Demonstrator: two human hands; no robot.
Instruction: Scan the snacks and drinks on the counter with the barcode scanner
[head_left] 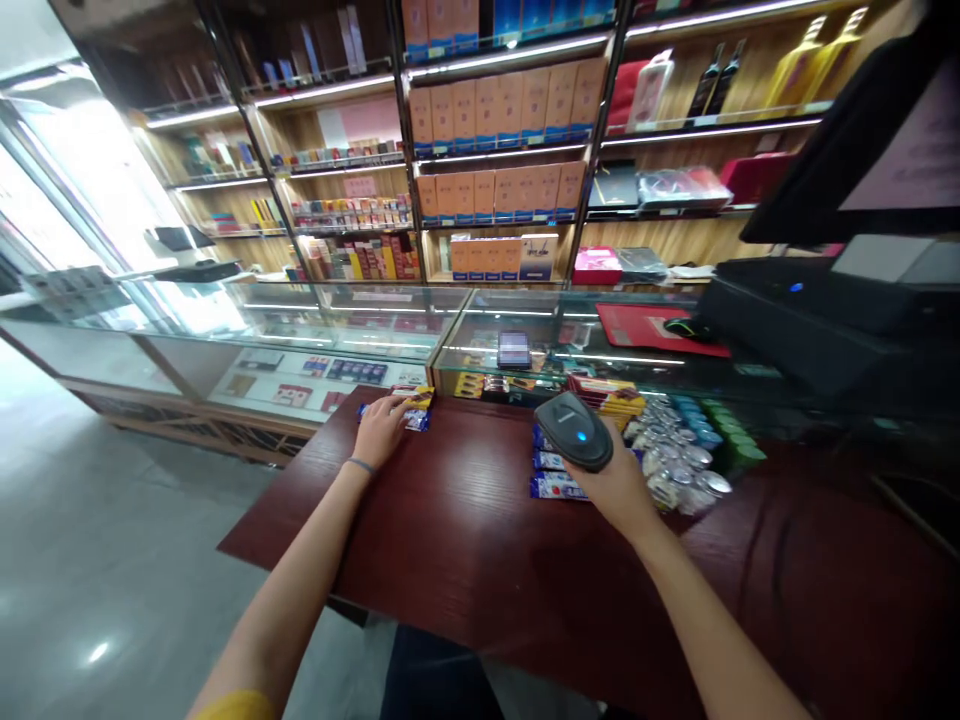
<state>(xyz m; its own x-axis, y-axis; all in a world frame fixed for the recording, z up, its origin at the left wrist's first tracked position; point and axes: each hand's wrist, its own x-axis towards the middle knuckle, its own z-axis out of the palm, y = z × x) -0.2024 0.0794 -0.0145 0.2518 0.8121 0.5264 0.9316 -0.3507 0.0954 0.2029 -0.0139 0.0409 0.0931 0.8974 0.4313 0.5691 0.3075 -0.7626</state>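
"What's in the right grip (619, 488)?"

"It's wrapped around a scanner (564, 422), held above the counter (465, 500). The scanner is dark grey, with a rounded head, a pale marking on top and a bright blue light (582, 437) near the hand's side."

"And the left grip (381, 430)?"

"Palm down, fingers stretched over a blue packet (417, 422) at the counter's far left part. I can't tell whether it pinches anything. The packet is shiny, with white markings, mostly covered by the hand. A yellow packet (422, 398) lies just beyond it."

"What's around the scanner?"

"Below it, blue-and-white packets (553, 487) lie in rows. To their right stand silver-topped items (679, 465), then blue ones and green ones (739, 440)."

"Farther out?"

"A glass display case (360, 318), then shelves carrying orange boxes (499, 105)."
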